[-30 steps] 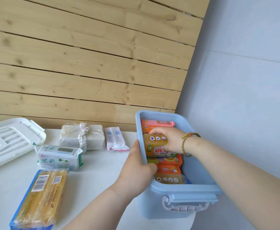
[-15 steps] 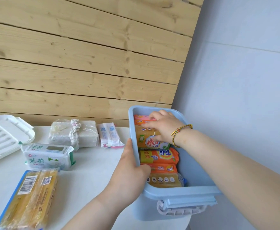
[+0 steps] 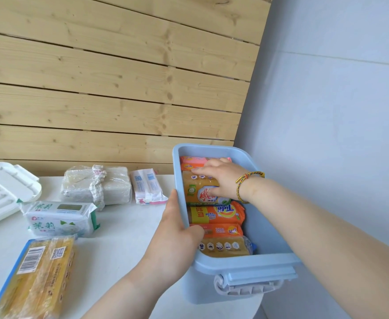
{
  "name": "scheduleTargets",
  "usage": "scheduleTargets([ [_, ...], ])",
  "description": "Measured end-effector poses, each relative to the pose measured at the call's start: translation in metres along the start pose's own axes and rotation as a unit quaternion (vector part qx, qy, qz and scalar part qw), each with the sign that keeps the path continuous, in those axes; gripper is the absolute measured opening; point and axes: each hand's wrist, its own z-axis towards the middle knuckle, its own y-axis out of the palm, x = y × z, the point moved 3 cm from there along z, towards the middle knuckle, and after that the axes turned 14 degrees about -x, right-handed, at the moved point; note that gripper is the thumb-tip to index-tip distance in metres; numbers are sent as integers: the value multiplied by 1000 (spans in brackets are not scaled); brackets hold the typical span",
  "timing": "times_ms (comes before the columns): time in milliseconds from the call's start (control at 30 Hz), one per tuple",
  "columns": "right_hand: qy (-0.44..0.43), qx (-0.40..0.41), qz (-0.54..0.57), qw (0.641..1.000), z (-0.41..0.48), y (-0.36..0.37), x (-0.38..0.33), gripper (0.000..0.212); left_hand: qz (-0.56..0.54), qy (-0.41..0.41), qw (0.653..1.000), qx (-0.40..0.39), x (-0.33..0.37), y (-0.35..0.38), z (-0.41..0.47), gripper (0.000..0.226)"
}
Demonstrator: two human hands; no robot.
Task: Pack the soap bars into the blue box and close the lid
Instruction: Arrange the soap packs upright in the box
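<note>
A: Left hand (image 3: 177, 236)?
B: Grips the left wall of the pale blue plastic box (image 3: 246, 264), thumb curled inside over the rim.
A: Right hand (image 3: 221, 178)?
B: Inside the box, fingers stretched flat on a tan wrapped soap bar (image 3: 198, 189).
A: Box position?
B: Right end of the white table (image 3: 124, 226), lid off. An orange Tide bar (image 3: 216, 214) lies just nearer. The white ribbed lid (image 3: 2, 192) lies far left.

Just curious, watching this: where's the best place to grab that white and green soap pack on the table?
Take the white and green soap pack across its long sides near the middle, coming from above: it lies flat on the table, and its crimped ends look thin.
</note>
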Motion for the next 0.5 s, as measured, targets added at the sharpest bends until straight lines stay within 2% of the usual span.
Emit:
scheduleTargets([
  [300, -2, 15, 66, 998, -7, -4, 2, 67, 3, 10, 1000, 8, 1, 1, -1, 53],
  [433, 10, 28, 124, 992, -12, -8, 5, 72, 18, 4, 1000, 15, -3, -3, 1, 68],
  [500, 16, 40, 158, 986, -16, -12, 6, 68, 30, 1, 999, 14, -4, -5, 1, 62],
])
